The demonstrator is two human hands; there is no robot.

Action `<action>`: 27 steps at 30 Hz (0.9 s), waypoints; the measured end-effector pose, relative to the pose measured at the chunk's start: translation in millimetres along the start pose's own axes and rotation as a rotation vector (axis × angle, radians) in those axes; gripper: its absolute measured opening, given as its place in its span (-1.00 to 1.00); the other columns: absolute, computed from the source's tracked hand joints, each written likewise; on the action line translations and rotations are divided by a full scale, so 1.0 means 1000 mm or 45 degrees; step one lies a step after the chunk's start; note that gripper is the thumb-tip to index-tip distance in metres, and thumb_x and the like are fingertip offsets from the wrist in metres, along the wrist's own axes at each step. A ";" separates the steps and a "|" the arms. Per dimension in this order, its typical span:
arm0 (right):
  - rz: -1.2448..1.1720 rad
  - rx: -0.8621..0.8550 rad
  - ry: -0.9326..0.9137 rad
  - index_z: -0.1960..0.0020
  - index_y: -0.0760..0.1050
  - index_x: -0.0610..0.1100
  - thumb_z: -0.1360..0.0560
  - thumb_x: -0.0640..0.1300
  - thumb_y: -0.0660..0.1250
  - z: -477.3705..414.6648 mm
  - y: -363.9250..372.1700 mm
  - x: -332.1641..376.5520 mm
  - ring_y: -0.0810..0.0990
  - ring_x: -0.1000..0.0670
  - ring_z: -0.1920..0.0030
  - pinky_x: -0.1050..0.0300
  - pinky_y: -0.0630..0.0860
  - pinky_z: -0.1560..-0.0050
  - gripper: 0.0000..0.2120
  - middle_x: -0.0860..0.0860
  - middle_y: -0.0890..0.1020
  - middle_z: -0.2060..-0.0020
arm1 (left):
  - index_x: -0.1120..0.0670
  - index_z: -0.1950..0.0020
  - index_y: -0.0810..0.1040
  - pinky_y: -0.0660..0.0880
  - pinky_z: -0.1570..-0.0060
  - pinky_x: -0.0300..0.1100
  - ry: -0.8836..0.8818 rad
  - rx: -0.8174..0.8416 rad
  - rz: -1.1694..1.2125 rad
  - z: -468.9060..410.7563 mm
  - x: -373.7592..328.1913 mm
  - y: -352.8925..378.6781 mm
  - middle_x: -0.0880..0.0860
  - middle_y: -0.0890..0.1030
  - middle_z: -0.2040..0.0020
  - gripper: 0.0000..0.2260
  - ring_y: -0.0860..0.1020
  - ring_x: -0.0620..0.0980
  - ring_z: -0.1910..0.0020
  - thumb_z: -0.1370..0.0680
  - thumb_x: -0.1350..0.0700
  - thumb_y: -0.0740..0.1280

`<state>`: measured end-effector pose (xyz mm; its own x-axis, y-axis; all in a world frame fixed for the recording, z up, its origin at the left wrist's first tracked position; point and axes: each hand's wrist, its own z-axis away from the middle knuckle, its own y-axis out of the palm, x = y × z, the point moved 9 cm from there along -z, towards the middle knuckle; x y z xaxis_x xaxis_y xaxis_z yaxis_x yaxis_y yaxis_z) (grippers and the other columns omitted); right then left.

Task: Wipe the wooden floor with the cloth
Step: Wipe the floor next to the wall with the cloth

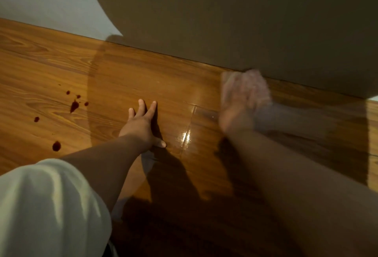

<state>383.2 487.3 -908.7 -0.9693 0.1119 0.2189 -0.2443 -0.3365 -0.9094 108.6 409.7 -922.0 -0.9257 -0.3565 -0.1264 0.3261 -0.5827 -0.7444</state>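
The wooden floor (143,76) fills most of the view, its planks glossy and brown. My left hand (142,122) lies flat on it with fingers spread, near the middle. My right hand (235,111) is blurred by motion, on the floor close to the wall at the right. It holds a pale cloth (248,86), which shows beyond its fingers, also blurred. Dark red drops (74,106) dot the planks to the left of my left hand. A wet shine (185,136) sits on the floor between my two hands.
A wall (225,11) runs along the floor's far edge, mostly in shadow, lit pale at the upper left. My white-clad knee (47,205) fills the lower left corner. More red drops (56,145) lie near it.
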 end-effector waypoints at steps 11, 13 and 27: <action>-0.046 -0.169 -0.046 -0.54 0.13 -0.03 -0.59 -0.08 0.11 0.008 -0.022 -0.051 0.11 -0.13 -0.49 0.03 -0.13 -0.44 -0.48 -0.08 0.17 -0.52 | -0.22 -0.53 -0.22 0.12 -0.42 0.17 -0.004 0.021 0.011 0.000 -0.001 0.001 -0.08 -0.34 -0.54 0.20 -0.23 0.19 -0.53 -0.21 -0.04 0.63; -0.241 -0.121 0.291 -0.56 0.02 -0.05 -0.59 -0.08 0.10 0.005 -0.019 -0.039 -0.03 -0.14 -0.53 -0.01 -0.27 -0.43 -0.43 -0.07 0.05 -0.55 | -0.22 -0.54 -0.22 0.12 -0.42 0.18 -0.011 0.044 -0.005 0.001 -0.002 0.001 -0.07 -0.34 -0.54 0.20 -0.23 0.20 -0.52 -0.22 -0.04 0.63; -0.476 0.034 0.465 -0.54 0.00 0.12 -0.53 0.07 0.21 0.029 -0.002 -0.079 -0.11 -0.16 -0.54 -0.17 -0.06 -0.48 -0.35 -0.02 -0.08 -0.56 | -0.20 -0.53 -0.13 -0.20 -0.41 0.27 0.639 -0.304 -0.160 0.006 -0.125 -0.003 0.01 -0.15 -0.58 -0.34 -0.20 0.15 -0.53 -0.49 -0.41 -0.08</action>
<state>459.3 452.4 -914.1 -0.7442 0.5460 0.3849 -0.5767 -0.2343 -0.7827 224.1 451.3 -900.0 -0.9513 0.1294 -0.2797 0.2088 -0.3966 -0.8939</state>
